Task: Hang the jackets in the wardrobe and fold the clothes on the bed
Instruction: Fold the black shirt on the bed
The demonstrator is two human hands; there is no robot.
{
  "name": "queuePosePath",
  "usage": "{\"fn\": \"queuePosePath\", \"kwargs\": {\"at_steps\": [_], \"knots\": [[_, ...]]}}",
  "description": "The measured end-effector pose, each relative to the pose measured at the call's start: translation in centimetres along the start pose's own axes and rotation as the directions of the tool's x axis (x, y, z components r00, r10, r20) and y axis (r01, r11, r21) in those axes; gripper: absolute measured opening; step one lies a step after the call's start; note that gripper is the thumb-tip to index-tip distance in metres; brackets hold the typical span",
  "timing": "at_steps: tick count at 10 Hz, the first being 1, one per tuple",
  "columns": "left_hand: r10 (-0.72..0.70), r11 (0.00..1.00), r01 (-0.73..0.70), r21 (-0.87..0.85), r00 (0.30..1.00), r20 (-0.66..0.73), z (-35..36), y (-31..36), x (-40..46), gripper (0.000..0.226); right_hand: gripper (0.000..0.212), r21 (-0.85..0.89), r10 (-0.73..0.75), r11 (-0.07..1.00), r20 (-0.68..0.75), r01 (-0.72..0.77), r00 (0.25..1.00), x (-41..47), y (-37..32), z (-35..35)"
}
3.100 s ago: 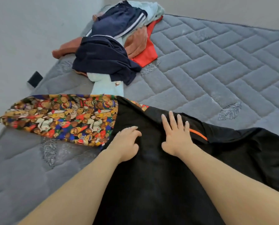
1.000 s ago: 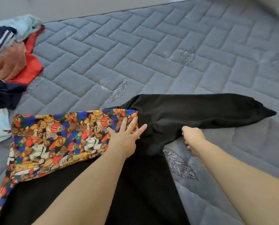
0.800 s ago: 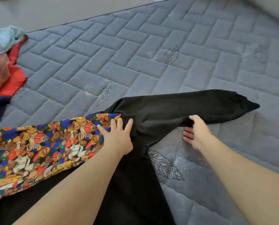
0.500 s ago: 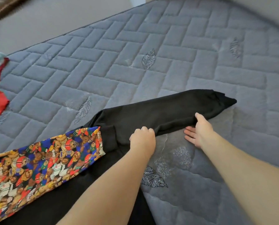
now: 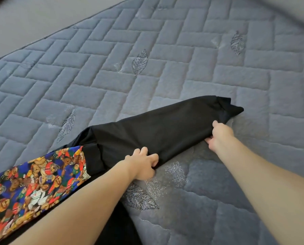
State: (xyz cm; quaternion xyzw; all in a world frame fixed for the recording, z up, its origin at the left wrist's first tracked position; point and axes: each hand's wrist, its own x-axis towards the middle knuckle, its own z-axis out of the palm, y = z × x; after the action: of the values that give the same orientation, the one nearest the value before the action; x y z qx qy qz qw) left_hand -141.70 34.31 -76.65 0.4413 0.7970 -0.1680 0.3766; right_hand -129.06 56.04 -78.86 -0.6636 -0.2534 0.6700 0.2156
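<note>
A black garment lies on the grey quilted bed (image 5: 147, 41), and its black sleeve (image 5: 156, 131) stretches out to the right. A folded-over part with a colourful teddy-bear print (image 5: 36, 181) covers its left side. My left hand (image 5: 142, 165) grips the sleeve's near edge close to the shoulder, fingers curled into the fabric. My right hand (image 5: 220, 135) holds the same edge nearer the cuff, thumb on top and fingers tucked under. The cuff (image 5: 230, 108) points right, slightly bunched.
Grey floor (image 5: 32, 20) shows beyond the bed's far left edge. Open mattress surface with embroidered leaves spreads behind and to the right of the sleeve.
The view swung right, taking the clothes pile out of sight. My left hand left the printed part and gripped the sleeve. My right hand slid along the sleeve toward the cuff and closed on it.
</note>
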Motion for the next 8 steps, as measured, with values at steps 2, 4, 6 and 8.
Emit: {"fn": "queuePosePath", "kwargs": {"at_steps": [2,4,6,8], "knots": [[-0.126,0.792,0.205,-0.575,0.977,0.174,-5.8,0.7,0.6,0.02,0.023,-0.299,-0.419,0.87,-0.026,0.392,0.908,-2.4,0.4,-1.2],[-0.293,0.108,-0.002,-0.994,0.955,-0.034,-11.4,-3.0,-1.9,0.021,0.039,-0.463,-0.669,0.308,0.516,0.831,0.535,-8.5,2.5,-0.4],[-0.243,0.08,0.142,-0.987,0.963,0.119,-10.7,-7.7,-4.9,0.06,0.045,-0.469,-0.544,-0.054,0.754,0.882,0.368,-13.2,7.3,2.8],[-0.352,0.027,0.39,-0.92,0.865,0.356,-3.6,-9.0,-6.0,0.046,0.039,-0.571,-0.564,-0.099,0.707,0.815,0.427,-15.6,11.0,5.1]]}}
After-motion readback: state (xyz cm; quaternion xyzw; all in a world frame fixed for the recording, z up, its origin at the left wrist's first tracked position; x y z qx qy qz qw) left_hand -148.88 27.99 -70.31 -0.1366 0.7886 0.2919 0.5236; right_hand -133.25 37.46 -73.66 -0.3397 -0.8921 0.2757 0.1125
